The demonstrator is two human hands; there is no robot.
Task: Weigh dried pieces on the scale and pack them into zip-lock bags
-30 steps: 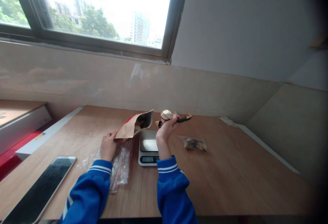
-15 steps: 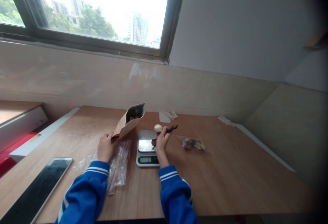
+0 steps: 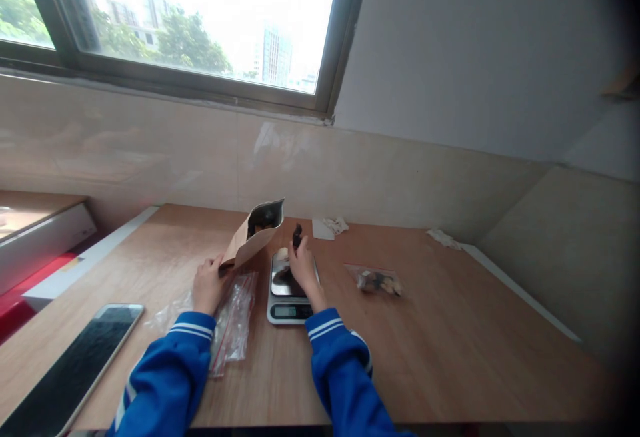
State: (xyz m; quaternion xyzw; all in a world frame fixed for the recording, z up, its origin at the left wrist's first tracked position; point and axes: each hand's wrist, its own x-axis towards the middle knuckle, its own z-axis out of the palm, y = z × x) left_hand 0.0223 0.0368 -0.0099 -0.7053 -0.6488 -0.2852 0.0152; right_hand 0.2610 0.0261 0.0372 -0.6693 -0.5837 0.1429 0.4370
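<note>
My left hand (image 3: 207, 285) is closed around the lower end of a brown paper bag (image 3: 246, 247). The bag tilts up to the right with its mouth open, and dark and brown bits show inside. Over a kitchen scale (image 3: 275, 304), my right hand (image 3: 305, 267) pinches dried pieces; one dark, knobbly dried piece (image 3: 297, 235) sticks up past the fingers. A pale piece (image 3: 283, 254) shows just left of the fingers, whether held or resting on the scale I cannot tell. The scale's plate is partly hidden by the hand.
Clear zip bags (image 3: 235, 320) lie beside my left wrist. A filled zip bag (image 3: 379, 282) of dark and pale pieces is right of the scale. A large phone (image 3: 75, 370) lies at left. Crumpled white paper (image 3: 335, 225) sits near the wall.
My right hand has moved left and slightly up, further over the scale plate, and the dark piece now points upward instead of right. The left hand and paper bag stay nearly in place.
</note>
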